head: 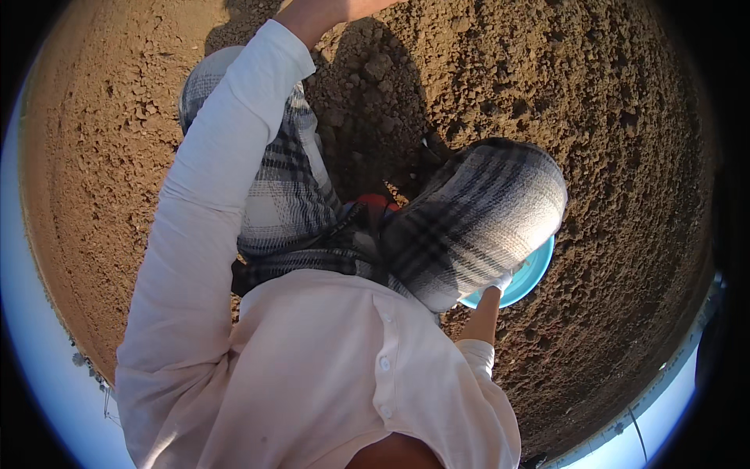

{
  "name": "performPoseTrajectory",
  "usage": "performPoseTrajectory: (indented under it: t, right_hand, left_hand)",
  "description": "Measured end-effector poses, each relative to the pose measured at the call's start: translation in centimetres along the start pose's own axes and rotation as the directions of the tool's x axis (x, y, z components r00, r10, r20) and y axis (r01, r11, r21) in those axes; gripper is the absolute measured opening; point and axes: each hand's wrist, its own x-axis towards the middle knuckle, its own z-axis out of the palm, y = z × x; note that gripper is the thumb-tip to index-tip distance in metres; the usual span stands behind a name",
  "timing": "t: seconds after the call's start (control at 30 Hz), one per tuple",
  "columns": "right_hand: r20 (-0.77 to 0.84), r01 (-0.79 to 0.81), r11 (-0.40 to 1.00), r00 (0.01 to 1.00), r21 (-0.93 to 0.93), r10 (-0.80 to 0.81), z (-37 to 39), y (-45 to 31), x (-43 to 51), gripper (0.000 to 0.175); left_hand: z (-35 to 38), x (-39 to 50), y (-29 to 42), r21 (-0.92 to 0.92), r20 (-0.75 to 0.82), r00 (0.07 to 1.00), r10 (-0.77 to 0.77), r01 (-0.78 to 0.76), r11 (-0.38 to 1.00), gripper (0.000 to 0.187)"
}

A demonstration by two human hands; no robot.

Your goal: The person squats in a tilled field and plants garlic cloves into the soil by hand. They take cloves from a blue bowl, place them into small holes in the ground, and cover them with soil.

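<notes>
My left arm reaches forward to the top edge, where only part of my left hand (366, 6) shows; its fingers are cut off by the frame. At my right side, behind the bent right knee, my right hand (502, 282) is over or in a turquoise basin (536, 275). Something white covers or lies against that hand. The knee hides part of the hand and of the basin, so what the fingers hold cannot be told. Small pale bits show inside the basin by the fingers.
Dry, cloddy brown soil (586, 146) surrounds me, with a shaded hollow of loose clods (375, 94) before my knees. My plaid-trousered legs (492, 193) are bent wide apart. Something red (375, 202) lies between them. A small whitish thing (425, 142) rests in the shaded soil.
</notes>
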Motion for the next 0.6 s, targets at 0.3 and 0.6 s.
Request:
performPoseTrajectory:
  t: [0.3,0.6]
  right_hand:
    - [-0.007,0.032,0.581,0.999,0.813,-0.045,-5.6,-14.9,-2.7,0.027]
    - [0.131,0.530,0.349,0.405,0.773,-0.905,6.2,-48.8,-24.4,0.023]
  left_hand:
    - [0.6,-0.4,-4.6,-0.786,0.120,0.992,0.050,0.064,0.615,0.029]
    - [2.5,1.7,-3.0,-0.958,0.263,0.924,-0.276,0.216,-0.191,0.044]
